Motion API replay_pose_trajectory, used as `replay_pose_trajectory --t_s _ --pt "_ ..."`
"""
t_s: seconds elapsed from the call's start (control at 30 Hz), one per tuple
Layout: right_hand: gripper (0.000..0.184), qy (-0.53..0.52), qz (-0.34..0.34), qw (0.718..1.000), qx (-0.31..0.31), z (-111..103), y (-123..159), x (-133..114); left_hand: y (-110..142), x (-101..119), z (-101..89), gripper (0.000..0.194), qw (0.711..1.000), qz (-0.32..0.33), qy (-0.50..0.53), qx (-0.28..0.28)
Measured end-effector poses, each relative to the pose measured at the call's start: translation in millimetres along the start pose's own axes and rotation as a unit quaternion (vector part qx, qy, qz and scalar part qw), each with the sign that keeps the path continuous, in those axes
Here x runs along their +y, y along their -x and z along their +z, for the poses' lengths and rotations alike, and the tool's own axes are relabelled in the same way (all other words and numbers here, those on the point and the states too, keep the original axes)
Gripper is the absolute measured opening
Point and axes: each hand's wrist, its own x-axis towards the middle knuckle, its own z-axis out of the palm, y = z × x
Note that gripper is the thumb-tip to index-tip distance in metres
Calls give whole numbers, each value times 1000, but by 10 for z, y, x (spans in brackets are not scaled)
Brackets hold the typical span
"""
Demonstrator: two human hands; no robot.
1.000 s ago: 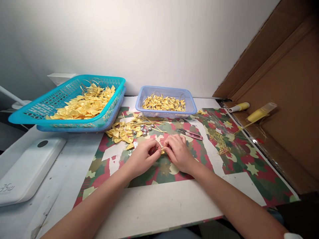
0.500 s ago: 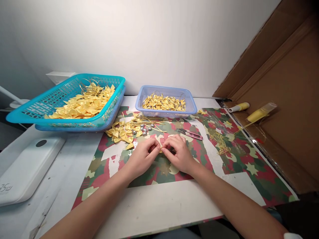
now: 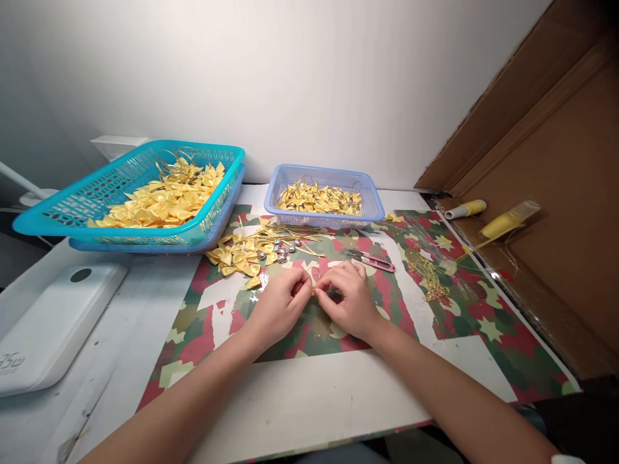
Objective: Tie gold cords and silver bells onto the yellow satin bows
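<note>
My left hand [image 3: 285,299] and my right hand [image 3: 349,298] meet over the patterned sheet, both in a pinch. Between their fingertips is a small gold cord piece [image 3: 314,291], mostly hidden, with a thin loop rising above it. Beyond my left hand lie folded yellow ribbon petals [image 3: 236,254], several small silver bells [image 3: 281,251] and a bundle of gold cords [image 3: 290,232]. Past my right hand rests a pair of pink thread snips [image 3: 374,260].
A turquoise basket [image 3: 62,216] of yellow petals stands at the left, stacked on a blue one. A lilac basket [image 3: 319,220] of yellow pieces sits at the back. White power bank [image 3: 62,316] lies left; gold thread [image 3: 430,277] and yellow spools [image 3: 507,220] are right.
My hands stay pinched together in nearly the same spot. A thin loop now shows more clearly above the fingertips. The whole view has shifted very slightly.
</note>
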Motion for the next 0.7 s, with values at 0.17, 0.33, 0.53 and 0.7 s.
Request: replay_pose_trajectory --t_s 0.17,0.33,0.53,0.7 --pt "13 39 -50 998 24 -4 7 -31 -5 11 16 22 1000 2 -4 7" --pt "15 49 -66 995 57 6 15 -46 -1 18 15 22 1000 -3 -4 6" --pt "16 59 -46 997 22 -9 12 -64 -15 47 -27 21 1000 -18 -7 -21" --pt "14 46 -24 999 2 -16 16 -75 -43 71 -81 18 997 -44 32 -54"
